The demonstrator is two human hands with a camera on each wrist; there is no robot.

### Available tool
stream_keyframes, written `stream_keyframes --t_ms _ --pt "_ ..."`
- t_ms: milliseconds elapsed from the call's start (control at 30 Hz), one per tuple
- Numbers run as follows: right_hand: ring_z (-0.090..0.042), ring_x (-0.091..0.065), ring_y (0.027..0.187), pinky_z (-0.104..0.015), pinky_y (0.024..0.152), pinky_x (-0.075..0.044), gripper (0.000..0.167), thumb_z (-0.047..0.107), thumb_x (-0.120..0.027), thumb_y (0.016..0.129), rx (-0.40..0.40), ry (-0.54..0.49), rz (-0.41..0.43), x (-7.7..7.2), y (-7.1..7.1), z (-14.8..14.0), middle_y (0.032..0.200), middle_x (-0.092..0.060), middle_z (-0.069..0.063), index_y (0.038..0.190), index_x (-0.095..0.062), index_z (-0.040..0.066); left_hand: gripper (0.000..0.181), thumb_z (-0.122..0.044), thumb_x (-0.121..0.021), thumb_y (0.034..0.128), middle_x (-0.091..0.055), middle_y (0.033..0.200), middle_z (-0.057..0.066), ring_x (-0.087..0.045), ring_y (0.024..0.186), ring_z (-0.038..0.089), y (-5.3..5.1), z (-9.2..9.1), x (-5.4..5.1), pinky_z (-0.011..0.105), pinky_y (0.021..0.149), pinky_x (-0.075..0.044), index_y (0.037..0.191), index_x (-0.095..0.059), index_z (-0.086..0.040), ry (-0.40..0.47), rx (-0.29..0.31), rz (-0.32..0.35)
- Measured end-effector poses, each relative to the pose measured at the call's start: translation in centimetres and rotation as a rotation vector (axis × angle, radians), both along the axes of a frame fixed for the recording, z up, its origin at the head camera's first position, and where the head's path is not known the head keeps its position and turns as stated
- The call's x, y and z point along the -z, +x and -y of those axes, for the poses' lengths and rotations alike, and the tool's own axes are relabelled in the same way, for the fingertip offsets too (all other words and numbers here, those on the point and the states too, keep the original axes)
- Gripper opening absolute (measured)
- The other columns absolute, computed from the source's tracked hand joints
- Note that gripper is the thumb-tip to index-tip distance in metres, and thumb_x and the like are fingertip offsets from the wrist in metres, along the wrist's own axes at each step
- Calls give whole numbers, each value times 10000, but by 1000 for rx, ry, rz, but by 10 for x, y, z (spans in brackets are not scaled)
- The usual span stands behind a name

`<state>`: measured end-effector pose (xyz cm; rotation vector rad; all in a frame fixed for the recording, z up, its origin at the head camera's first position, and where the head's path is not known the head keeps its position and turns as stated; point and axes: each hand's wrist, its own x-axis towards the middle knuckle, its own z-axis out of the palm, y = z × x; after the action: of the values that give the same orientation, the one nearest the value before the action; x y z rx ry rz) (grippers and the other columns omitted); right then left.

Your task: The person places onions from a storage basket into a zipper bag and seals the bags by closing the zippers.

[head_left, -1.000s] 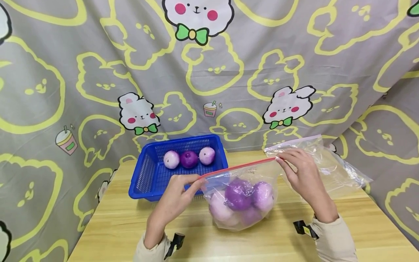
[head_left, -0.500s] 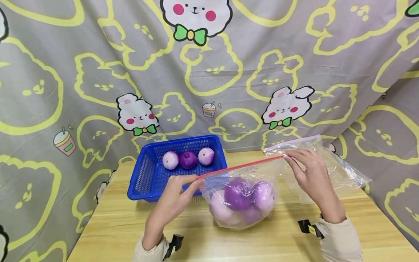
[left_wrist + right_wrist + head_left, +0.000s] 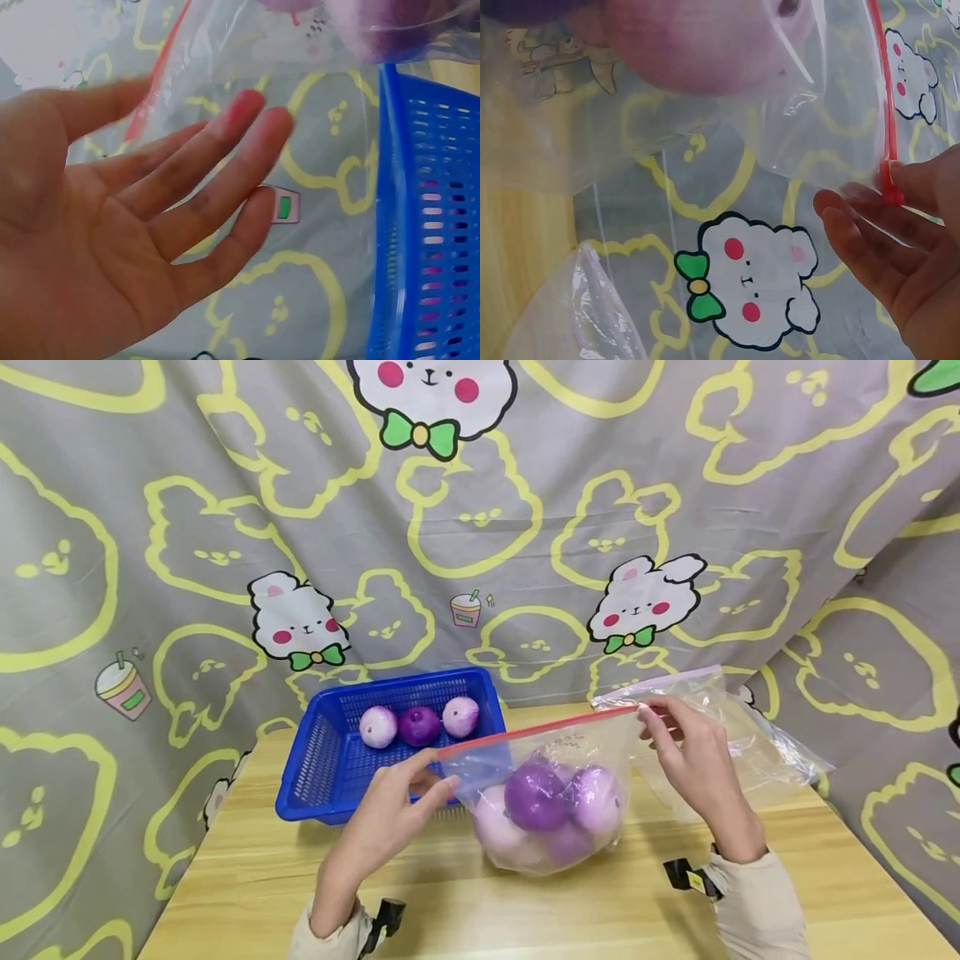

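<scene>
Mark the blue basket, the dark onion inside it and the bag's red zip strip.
Blue basket (image 3: 317,760), head view, left inner wall.
Dark onion (image 3: 419,726), head view, visible middle.
Red zip strip (image 3: 886,90), right wrist view, middle stretch.

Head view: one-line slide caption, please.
Left hand and right hand at opposite ends of the red seal on a bag of onions, three more in the basket behind.
</scene>
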<state>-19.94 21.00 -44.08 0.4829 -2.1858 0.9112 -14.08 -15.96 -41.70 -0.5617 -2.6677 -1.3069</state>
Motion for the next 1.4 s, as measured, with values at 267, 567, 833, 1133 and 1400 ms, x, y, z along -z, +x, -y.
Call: stream_keyframes --t_ms 267,567,833,1133,1400 --pt "-158 -711 708 -104 670 -517 303 25 -627 961 -112 -139 54 5 -14 4 988 -731 -162 1262 -645 -5 290 -260 -668 963 -736 957 85 -735 701 246 -20 -23 24 366 555 -581 1197 -674 -88 194 232 248" --pt "-506 -594 1118 -564 925 -493 588 223 -529 1038 -56 1 462 20 -27 -28 1377 -484 -354 1491 -314 -86 254 -104 -498 1044 -652 1119 248 -728 732 374 -28 -56 39 429 587 -590 1200 -659 15 397 224 254" --pt "-628 -389 1234 -687 1016 -338 812 333 -682 924 -46 288 820 68 -32 -63 1366 -382 -462 1422 -307 -188 273 123 -384 993 -585 1042 242 -699 842 469 -41 -92 58 409 702 -594 1144 -611 130 623 136 238" --pt "-605 -440 1182 -695 961 -348 718 290 -735 845 32 486 832 95 -36 -73 1243 -529 -402 1298 -464 -195 235 118 -362 1000 -546 1002 180 -682 944 476 -71 -145 69 394 761 -588 1084 -571 183 827 15 207" --pt "-533 -578 987 -627 860 -456 477 139 -668 851 68 539 683 108 -37 -72 1050 -631 -339 1204 -564 -165 338 -12 -420 1049 -580 986 162 -631 1079 485 -99 -155 80 448 894 -542 1354 -471 125 1059 -55 229"
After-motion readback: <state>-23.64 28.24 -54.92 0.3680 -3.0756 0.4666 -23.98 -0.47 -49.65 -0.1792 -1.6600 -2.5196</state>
